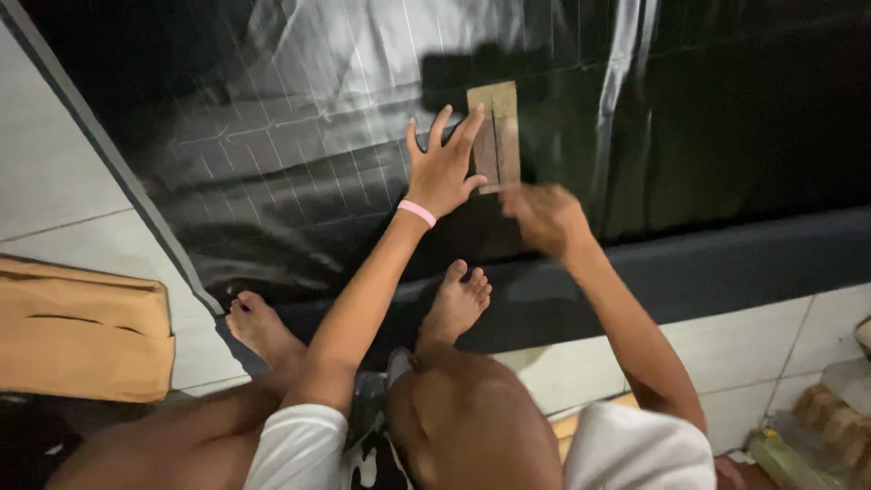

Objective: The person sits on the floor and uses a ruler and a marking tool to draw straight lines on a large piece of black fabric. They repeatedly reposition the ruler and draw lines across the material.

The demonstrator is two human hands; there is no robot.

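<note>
- The small brown rectangular card [494,136] lies flat on the glossy black sheet [299,163] spread over the floor, ahead of the person and a little to the right of their midline.
- Its long axis runs almost straight away from the person, tipped slightly; a dark line runs down its length.
- The left hand [443,168] is the nearer one: it lies spread, fingers apart, palm down on the sheet, with the fingertips and thumb touching the card's left edge. It presses rather than grips.
- The right hand [544,216] sits just below the card's near right corner, close to it; it is blurred, fingers curled together, and I cannot tell whether it pinches anything.
- The two hands stand close, with the card's near end between them.
- A pink wristband [416,212] circles the left wrist.
- Two bare feet [454,304] rest on the sheet's near edge, below the hands and well short of the card.
- Nothing lies between hands and card.
- A tan cardboard box [86,336] sits far left on the pale tiled floor [54,172], well apart.
- Some blurred packets [826,417] lie at the lower right.
</note>
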